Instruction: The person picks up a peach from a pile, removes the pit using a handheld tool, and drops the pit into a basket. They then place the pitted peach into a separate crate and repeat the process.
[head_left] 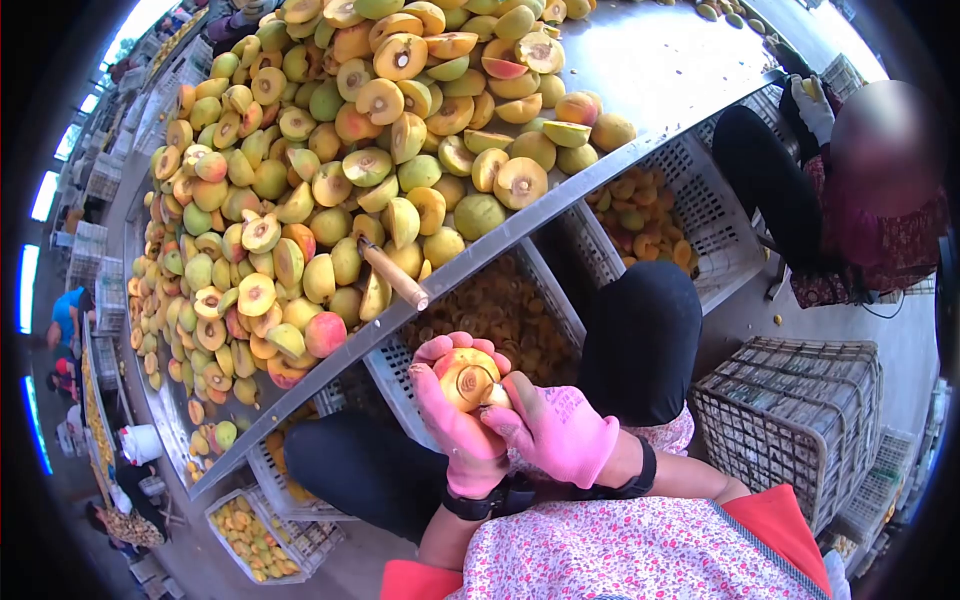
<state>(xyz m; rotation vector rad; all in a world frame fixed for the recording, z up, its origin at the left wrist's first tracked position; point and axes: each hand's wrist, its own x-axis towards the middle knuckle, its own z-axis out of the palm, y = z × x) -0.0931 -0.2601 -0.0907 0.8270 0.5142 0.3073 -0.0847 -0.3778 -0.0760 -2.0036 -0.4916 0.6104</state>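
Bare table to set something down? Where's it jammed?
Free: shiny metal tabletop, bordered by the fruit heap, the near metal rim and a few fruits at the far edge. Crowded: the heap, beyond the left hand and right hand, where a wooden handle juts out.

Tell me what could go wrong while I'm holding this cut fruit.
The tool in your right hand might slip and nick your left hand, which cups the fruit. The wooden handle poking from the pile at the table's rim could get knocked off. Fruit heaped near that rim may roll down.
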